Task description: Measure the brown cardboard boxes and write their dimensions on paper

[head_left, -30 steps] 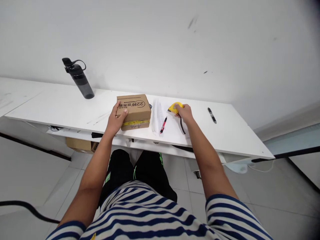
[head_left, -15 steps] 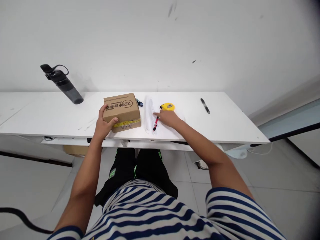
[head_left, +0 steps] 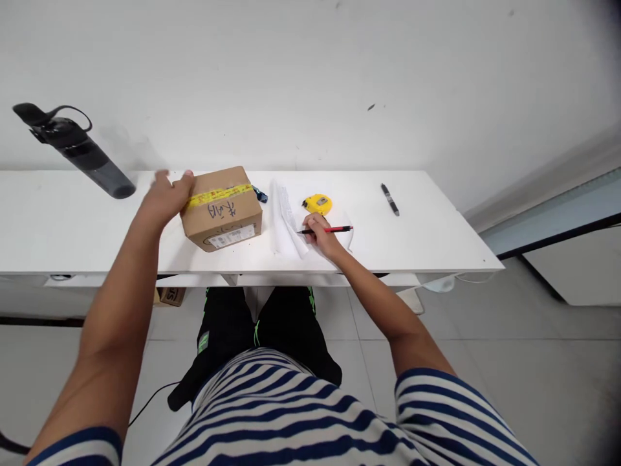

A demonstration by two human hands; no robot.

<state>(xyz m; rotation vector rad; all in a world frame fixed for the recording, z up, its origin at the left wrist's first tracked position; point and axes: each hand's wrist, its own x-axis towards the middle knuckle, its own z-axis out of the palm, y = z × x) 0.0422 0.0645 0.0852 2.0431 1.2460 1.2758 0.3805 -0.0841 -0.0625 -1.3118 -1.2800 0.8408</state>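
A cardboard box (head_left: 223, 207) stands on the white table, yellow tape across its top and dark handwriting below the tape. At its left edge is my left hand (head_left: 167, 197), fingers apart and slightly blurred; whether it touches the box I cannot tell. My right hand (head_left: 320, 234) pinches a red and black pen (head_left: 334, 229), tip pointing left toward white paper (head_left: 285, 223). The paper lies partly curled up, with writing on it. Just behind my right hand rests a yellow tape measure (head_left: 318, 204).
A dark water bottle (head_left: 92, 162) stands at the left back of the table (head_left: 417, 239). Farther right lies a black pen (head_left: 389, 199). A small dark blue item (head_left: 261, 194) peeks out beside the box. The wall closes off the table's back edge.
The box has been turned over, so its taped side now faces up. My left hand has released its grip and shifted left. In my right hand, the pen has swung to point left.
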